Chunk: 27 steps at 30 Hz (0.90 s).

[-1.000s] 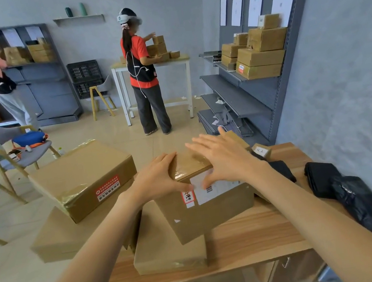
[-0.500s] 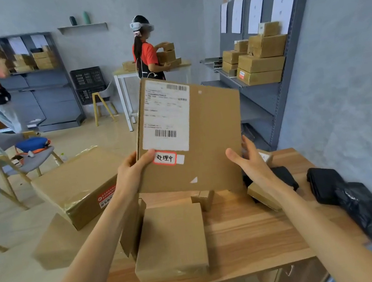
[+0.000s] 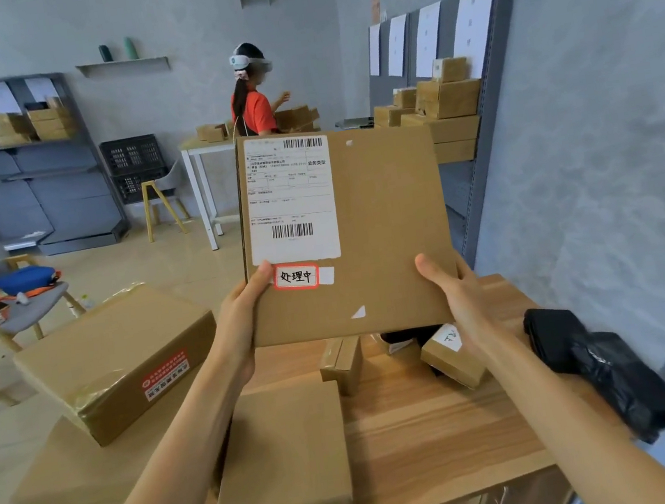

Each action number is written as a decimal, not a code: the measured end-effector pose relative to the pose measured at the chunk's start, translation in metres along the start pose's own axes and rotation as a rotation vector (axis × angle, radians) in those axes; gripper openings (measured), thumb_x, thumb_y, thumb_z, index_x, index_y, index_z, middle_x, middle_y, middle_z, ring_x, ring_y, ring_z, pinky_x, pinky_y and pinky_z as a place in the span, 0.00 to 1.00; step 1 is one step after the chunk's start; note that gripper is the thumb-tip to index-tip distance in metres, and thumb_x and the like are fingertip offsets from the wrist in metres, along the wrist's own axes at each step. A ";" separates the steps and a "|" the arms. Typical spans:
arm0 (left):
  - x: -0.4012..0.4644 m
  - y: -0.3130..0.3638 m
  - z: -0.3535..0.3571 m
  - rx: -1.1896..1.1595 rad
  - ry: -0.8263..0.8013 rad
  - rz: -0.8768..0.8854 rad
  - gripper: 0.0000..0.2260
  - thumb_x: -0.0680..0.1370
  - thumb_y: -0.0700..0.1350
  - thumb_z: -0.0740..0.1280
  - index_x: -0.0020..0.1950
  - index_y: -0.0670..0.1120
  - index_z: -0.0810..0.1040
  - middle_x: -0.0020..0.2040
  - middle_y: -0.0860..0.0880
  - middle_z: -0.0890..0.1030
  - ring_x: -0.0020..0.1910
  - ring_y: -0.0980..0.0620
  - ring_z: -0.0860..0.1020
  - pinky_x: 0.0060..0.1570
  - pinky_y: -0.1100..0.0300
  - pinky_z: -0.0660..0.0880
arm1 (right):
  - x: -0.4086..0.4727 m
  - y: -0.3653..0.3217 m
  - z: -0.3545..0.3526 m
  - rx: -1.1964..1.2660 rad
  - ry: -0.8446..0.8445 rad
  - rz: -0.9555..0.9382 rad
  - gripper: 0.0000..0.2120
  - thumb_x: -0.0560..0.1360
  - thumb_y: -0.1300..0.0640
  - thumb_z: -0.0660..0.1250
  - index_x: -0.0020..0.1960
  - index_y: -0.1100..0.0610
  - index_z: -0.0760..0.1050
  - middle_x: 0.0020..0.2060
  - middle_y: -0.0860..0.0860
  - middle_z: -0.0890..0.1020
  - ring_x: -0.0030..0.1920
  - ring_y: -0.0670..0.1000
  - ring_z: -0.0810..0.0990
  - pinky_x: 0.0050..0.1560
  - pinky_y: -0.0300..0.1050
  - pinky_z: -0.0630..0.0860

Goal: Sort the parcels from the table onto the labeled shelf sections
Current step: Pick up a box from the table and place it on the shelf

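Parcel [image 3: 367,238]: flat brown cardboard box, held upright above the wooden table [image 3: 426,432], label face toward the camera. Shipping label [image 3: 290,197] at upper left of the face; red-bordered handwritten sticker [image 3: 295,276] just below it.

Left hand [image 3: 242,321]: closed on the lower left edge, thumb on the front face touching the sticker's left end, fingers hidden behind. Right hand [image 3: 456,298]: closed on the lower right corner, thumb on the front, fingers behind.

Handling, as judged: rigid board, faces flat with no sag; likely light to moderate, given support at the bottom corners alone. Plain card surface, fair friction. Best hold at opposite side edges, as now, with the label left uncovered for reading.

Destination: labelled shelf [image 3: 458,121] to the right, already carrying boxes. Further parcels lying on the table, among them a flat box [image 3: 283,453] and a small box [image 3: 341,365]. Black bag [image 3: 598,367] at the table's right end.
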<state>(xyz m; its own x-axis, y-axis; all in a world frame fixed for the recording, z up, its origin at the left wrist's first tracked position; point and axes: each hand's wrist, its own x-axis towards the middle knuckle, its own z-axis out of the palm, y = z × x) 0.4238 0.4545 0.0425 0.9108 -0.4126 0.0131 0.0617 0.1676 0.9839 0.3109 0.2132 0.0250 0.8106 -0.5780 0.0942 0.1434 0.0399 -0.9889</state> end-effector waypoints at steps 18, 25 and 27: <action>-0.030 0.015 0.072 0.061 -0.311 0.150 0.29 0.65 0.67 0.68 0.61 0.53 0.76 0.46 0.56 0.85 0.44 0.56 0.84 0.35 0.67 0.77 | -0.114 -0.053 -0.059 -0.099 0.421 -0.161 0.29 0.62 0.31 0.73 0.56 0.47 0.78 0.47 0.40 0.85 0.47 0.41 0.83 0.47 0.39 0.79; -0.080 0.007 0.116 -0.007 -0.551 0.091 0.28 0.64 0.68 0.66 0.55 0.50 0.80 0.44 0.52 0.86 0.41 0.54 0.84 0.33 0.66 0.78 | -0.217 -0.070 -0.091 -0.167 0.695 -0.207 0.22 0.62 0.34 0.70 0.52 0.44 0.77 0.47 0.40 0.84 0.46 0.39 0.83 0.43 0.33 0.78; -0.095 0.005 0.134 -0.018 -0.618 0.058 0.29 0.65 0.69 0.66 0.55 0.49 0.81 0.47 0.50 0.86 0.46 0.50 0.84 0.44 0.58 0.79 | -0.247 -0.077 -0.101 -0.179 0.759 -0.221 0.21 0.63 0.35 0.70 0.51 0.44 0.77 0.47 0.40 0.84 0.44 0.38 0.83 0.39 0.32 0.77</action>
<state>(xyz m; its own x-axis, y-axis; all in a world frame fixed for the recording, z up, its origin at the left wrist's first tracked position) 0.2828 0.3742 0.0700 0.5081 -0.8438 0.1726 0.0312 0.2183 0.9754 0.0421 0.2705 0.0660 0.1585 -0.9555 0.2489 0.1101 -0.2334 -0.9661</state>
